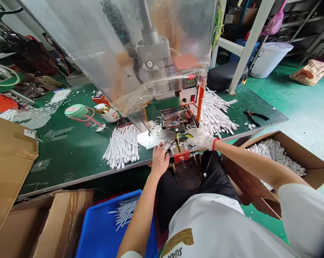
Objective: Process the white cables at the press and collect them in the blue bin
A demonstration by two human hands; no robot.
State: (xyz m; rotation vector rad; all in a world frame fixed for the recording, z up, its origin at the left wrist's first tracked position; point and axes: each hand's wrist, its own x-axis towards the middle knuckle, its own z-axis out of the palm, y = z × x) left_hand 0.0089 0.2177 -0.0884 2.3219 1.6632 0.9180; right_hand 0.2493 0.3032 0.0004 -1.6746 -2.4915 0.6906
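Observation:
My right hand [201, 137], in a white knit glove with a red band at the wrist, grips the green-and-yellow handle of a putty knife [181, 136]. Its flat blade points left over small white scraps on the bench by the press. My left hand [161, 159] is bare, with a wrapping on one finger. It rests at the bench edge just below the blade, fingers apart and nothing visible in them. Between my hands sits a red block [181, 156] at the bench edge. Behind it, under the press, is a metal fixture [172, 118] littered with white bits.
Piles of white strips lie left [122, 147] and right [217, 113] of the press. Pliers [256, 117], a green-lidded bottle [81, 114] and a mug [107, 113] stand around. A plastic sheet [118, 61] hangs ahead. Below are a blue bin [90, 229] and a carton [315, 166].

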